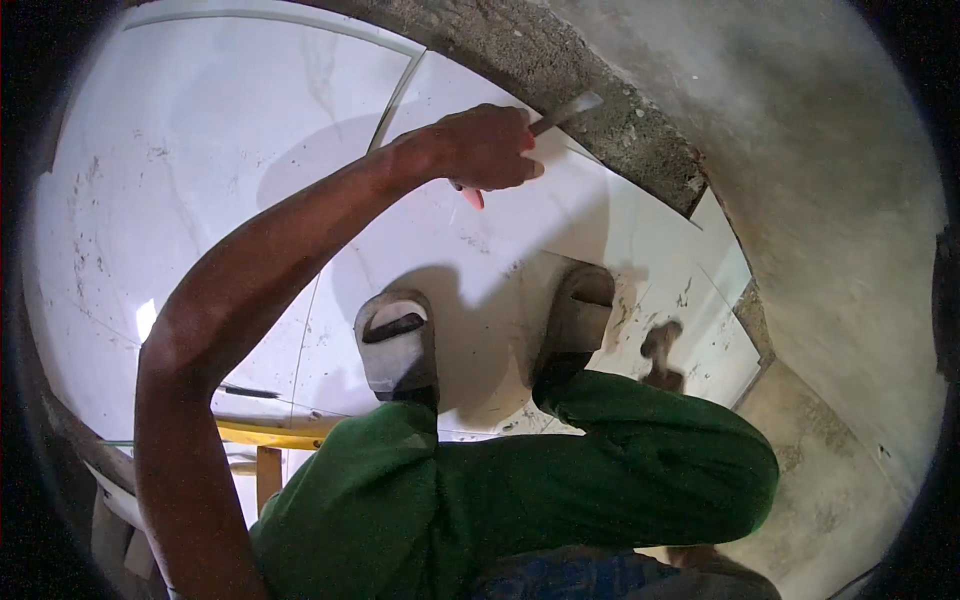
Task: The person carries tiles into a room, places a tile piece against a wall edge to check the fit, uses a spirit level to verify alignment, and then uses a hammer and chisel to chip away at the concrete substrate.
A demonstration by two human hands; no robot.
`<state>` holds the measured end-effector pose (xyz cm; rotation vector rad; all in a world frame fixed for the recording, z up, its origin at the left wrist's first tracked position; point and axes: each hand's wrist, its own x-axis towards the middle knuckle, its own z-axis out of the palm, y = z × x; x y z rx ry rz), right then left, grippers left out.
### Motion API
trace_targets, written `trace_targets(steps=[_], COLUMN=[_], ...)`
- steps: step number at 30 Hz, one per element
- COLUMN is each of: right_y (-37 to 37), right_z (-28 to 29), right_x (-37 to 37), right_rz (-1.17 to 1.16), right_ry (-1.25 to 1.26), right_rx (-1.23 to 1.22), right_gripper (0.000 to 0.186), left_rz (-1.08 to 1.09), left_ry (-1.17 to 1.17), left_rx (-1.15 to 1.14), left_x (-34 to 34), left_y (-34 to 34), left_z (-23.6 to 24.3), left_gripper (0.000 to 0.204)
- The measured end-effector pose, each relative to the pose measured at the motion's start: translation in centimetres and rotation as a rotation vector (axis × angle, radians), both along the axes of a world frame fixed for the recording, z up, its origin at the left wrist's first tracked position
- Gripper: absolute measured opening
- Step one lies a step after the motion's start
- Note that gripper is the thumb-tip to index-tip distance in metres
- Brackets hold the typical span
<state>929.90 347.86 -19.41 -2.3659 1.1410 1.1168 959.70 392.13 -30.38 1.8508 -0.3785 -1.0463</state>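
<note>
My left arm reaches up across the white tiled floor (330,170). My left hand (485,148) is closed around the red handle of a hand tool with a flat metal blade (570,112), which looks like a scraper or chisel. The blade points to the right, over a strip of rough grey mortar (630,130) between the tiles and the wall. Part of the red handle shows below my fingers. My right hand does not show; a small patch of skin appears under my bent right knee, but what part it is I cannot make out.
A plastered wall (820,200) curves along the right. Two grey sandals (400,350) are on the tiles at my legs. A dark brown, hammer-like object (660,345) lies to the right. A yellow bar (270,433) and a thin dark stick (250,392) lie at lower left.
</note>
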Motion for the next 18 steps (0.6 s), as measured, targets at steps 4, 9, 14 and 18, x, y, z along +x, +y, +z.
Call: trace_targets(steps=[4, 9, 14, 18], right_y=[4.1, 9.5, 11.0, 13.4], right_z=[1.6, 5.2, 3.6, 0.4], right_x=[9.6, 19.8, 21.6, 20.0], right_rz=[0.581, 1.095, 1.248, 1.220], right_ry=[-0.390, -0.295, -0.244, -0.366], right_rx=[0.208, 0.231, 0.316, 0.413], right_gripper=[0.018, 0.018, 0.024, 0.034], left_rz=[0.020, -0.013, 0.221, 0.160], left_ry=[0.329, 0.131, 0.232, 0.277], left_rx=[-0.173, -0.129, -0.208, -0.338], left_x=[1.2, 3.1, 3.4, 3.1], left_y=[0.0, 0.8, -1.5, -4.0], left_z=[-1.8, -0.4, 1.5, -2.2], left_gripper=[0.036, 0.033, 0.034, 0.049])
